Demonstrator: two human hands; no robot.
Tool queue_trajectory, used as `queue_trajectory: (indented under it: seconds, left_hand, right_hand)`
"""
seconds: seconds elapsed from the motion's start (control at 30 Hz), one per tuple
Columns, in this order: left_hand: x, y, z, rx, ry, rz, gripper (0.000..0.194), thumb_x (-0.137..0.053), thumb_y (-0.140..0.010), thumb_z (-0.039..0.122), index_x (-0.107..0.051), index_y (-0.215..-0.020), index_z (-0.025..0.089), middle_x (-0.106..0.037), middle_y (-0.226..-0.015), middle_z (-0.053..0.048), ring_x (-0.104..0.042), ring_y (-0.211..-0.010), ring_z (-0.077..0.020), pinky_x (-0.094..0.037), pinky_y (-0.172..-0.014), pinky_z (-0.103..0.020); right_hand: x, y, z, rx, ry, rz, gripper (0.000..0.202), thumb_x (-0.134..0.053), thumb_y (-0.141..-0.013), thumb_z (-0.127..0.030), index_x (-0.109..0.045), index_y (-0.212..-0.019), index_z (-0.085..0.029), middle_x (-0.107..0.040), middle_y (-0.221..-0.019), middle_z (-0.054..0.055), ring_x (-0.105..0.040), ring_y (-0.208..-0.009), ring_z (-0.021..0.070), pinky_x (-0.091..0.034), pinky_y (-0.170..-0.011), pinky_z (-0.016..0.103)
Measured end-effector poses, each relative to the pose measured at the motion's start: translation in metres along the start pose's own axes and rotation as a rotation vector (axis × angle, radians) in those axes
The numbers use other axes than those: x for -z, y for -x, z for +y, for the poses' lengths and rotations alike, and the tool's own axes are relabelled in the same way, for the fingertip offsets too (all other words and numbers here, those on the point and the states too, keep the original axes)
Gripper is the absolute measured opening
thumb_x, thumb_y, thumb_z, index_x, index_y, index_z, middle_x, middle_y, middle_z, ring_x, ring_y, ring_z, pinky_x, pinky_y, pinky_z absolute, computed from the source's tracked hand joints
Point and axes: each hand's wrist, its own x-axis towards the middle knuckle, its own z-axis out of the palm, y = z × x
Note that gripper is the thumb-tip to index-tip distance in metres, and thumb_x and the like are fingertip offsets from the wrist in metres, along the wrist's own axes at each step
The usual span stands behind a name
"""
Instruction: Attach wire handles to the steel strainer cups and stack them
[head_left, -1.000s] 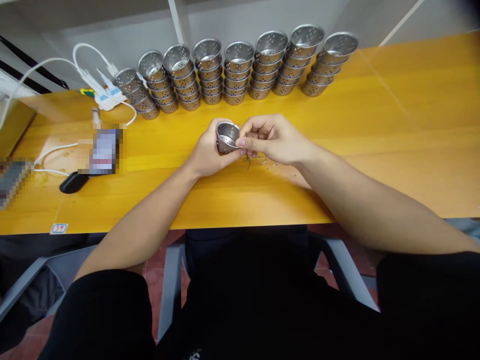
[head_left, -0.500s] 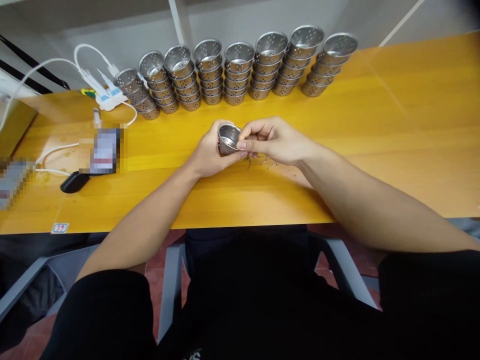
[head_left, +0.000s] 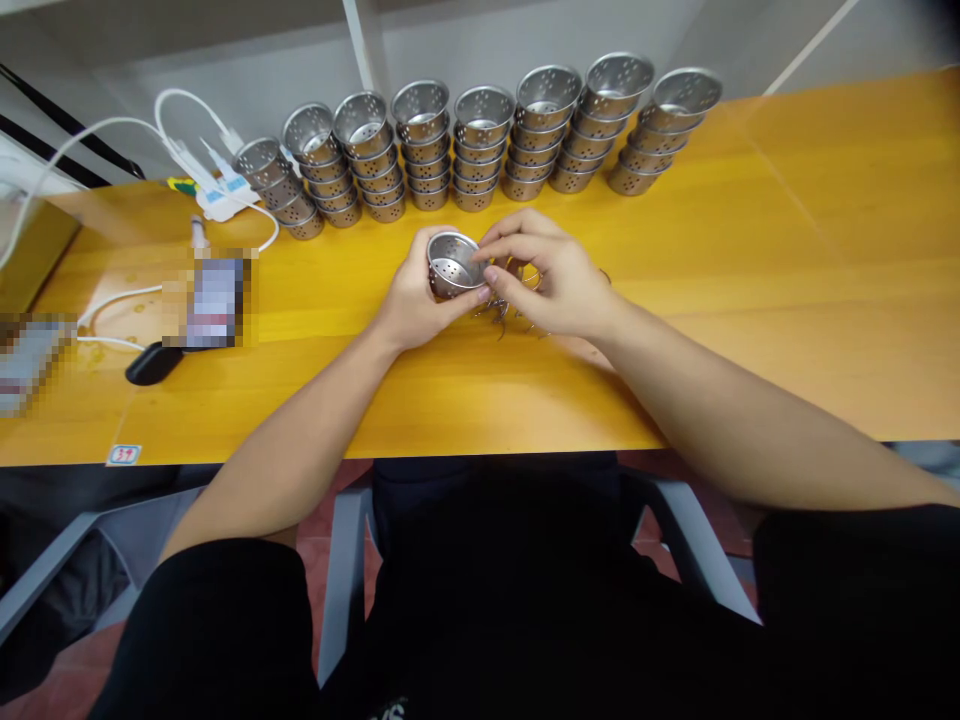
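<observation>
A small perforated metal cup (head_left: 452, 265) is tilted in my left hand (head_left: 420, 295), whose fingers and thumb wrap around its side. Its mouth faces up, showing rows of holes in the bottom. At the cup's right rim, my right hand (head_left: 555, 275) has its thumb and fingers apart. The fingertips reach over the rim, and the thumb tip is close beside it. Thin bent metal wires (head_left: 501, 318) lie on the table under my right hand, partly hidden by it.
Several stacks of the same perforated cups (head_left: 484, 150) line the back of the yellow table (head_left: 810, 300). To the left are a white power strip (head_left: 225, 197) with cables, a blurred-out phone (head_left: 216, 300) and a black oval object (head_left: 154, 364). A numbered label (head_left: 124, 456) marks the front edge.
My right fingers have spread from a closed pinch at the cup's rim. The cup has shifted slightly up and left in my left hand, and more of the wires now show.
</observation>
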Motion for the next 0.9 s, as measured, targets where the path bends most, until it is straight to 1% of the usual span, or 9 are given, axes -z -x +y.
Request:
queue_trajectory:
  seconds: [0.13,0.23,0.33,0.43,0.53,0.63,0.77,0.83,0.9]
  left_hand:
    - [0.001,0.0,0.015,0.068,-0.034,0.031,0.104,-0.104,-0.098,0.094,-0.059,-0.168,0.032,-0.077,-0.154,-0.012,-0.085,-0.148,-0.0377,-0.073,-0.132,-0.062]
    - [0.001,-0.001,0.031,0.132,-0.05,0.034,0.1,-0.112,-0.094,0.085,-0.064,-0.164,0.032,-0.078,-0.149,-0.011,-0.085,-0.147,-0.0392,-0.073,-0.132,-0.065]
    - [0.002,-0.002,0.04,0.133,-0.051,0.028,0.098,-0.115,-0.092,0.082,-0.065,-0.163,0.034,-0.078,-0.148,-0.01,-0.086,-0.145,-0.0387,-0.073,-0.131,-0.065]
    - [0.003,-0.002,0.039,0.125,-0.05,0.016,0.101,-0.114,-0.092,0.083,-0.063,-0.164,0.035,-0.077,-0.149,-0.009,-0.087,-0.144,-0.0374,-0.074,-0.129,-0.062]
    - [0.007,-0.001,0.032,0.115,-0.053,-0.017,0.103,-0.113,-0.092,0.085,-0.062,-0.166,0.033,-0.077,-0.153,-0.011,-0.086,-0.146,-0.0379,-0.074,-0.128,-0.06]
    - [0.014,-0.003,0.022,0.124,-0.074,-0.008,0.107,-0.114,-0.09,0.085,-0.061,-0.168,0.033,-0.076,-0.159,-0.013,-0.084,-0.15,-0.0388,-0.072,-0.132,-0.061]
    - [0.039,-0.011,0.007,0.218,-0.162,0.106,0.103,-0.12,-0.083,0.081,-0.069,-0.156,0.031,-0.076,-0.158,-0.015,-0.08,-0.155,-0.042,-0.068,-0.139,-0.063]
    - [0.056,-0.014,-0.002,0.296,-0.211,0.149,0.097,-0.124,-0.08,0.075,-0.072,-0.148,0.029,-0.078,-0.156,-0.015,-0.08,-0.155,-0.0432,-0.067,-0.14,-0.067]
    - [0.071,-0.016,-0.012,0.37,-0.233,0.173,0.091,-0.126,-0.081,0.061,-0.072,-0.147,0.028,-0.081,-0.15,-0.014,-0.082,-0.149,-0.0421,-0.068,-0.139,-0.069]
  right_hand:
    - [0.002,0.0,-0.004,-0.016,0.102,-0.063,0.026,-0.083,-0.121,-0.048,-0.097,-0.138,-0.033,-0.084,-0.157,0.018,-0.08,-0.147,0.0467,-0.07,-0.133,0.071]
    - [0.001,0.001,-0.002,-0.004,0.132,-0.137,0.033,-0.08,-0.117,-0.032,-0.098,-0.145,-0.033,-0.079,-0.167,0.018,-0.077,-0.156,0.0481,-0.064,-0.142,0.074]
    - [-0.002,0.004,0.005,0.037,0.128,-0.168,0.043,-0.076,-0.114,-0.026,-0.096,-0.151,-0.032,-0.075,-0.17,0.017,-0.072,-0.163,0.0469,-0.057,-0.149,0.074]
    - [-0.004,0.005,0.007,0.042,0.116,-0.167,0.047,-0.076,-0.112,-0.026,-0.095,-0.155,-0.033,-0.075,-0.17,0.016,-0.07,-0.166,0.046,-0.055,-0.151,0.075]
    - [-0.002,0.004,0.003,-0.01,0.087,-0.119,0.043,-0.08,-0.115,-0.033,-0.094,-0.155,-0.034,-0.076,-0.169,0.017,-0.071,-0.163,0.0481,-0.062,-0.142,0.073]
    - [0.005,0.001,0.001,-0.097,0.053,-0.048,0.041,-0.087,-0.117,-0.042,-0.091,-0.157,-0.034,-0.079,-0.167,0.018,-0.077,-0.15,0.0463,-0.07,-0.133,0.067]
    - [0.016,-0.003,0.014,-0.142,0.085,0.072,0.049,-0.09,-0.115,-0.048,-0.089,-0.162,-0.033,-0.084,-0.158,0.018,-0.086,-0.129,0.0417,-0.073,-0.126,0.065]
    - [0.021,-0.003,0.026,-0.143,0.13,0.086,0.042,-0.088,-0.116,-0.049,-0.092,-0.154,-0.033,-0.088,-0.15,0.018,-0.086,-0.128,0.0431,-0.074,-0.124,0.066]
    - [0.024,-0.001,0.037,-0.131,0.165,0.044,0.033,-0.085,-0.117,-0.05,-0.096,-0.143,-0.032,-0.091,-0.141,0.018,-0.086,-0.127,0.0433,-0.075,-0.121,0.065]
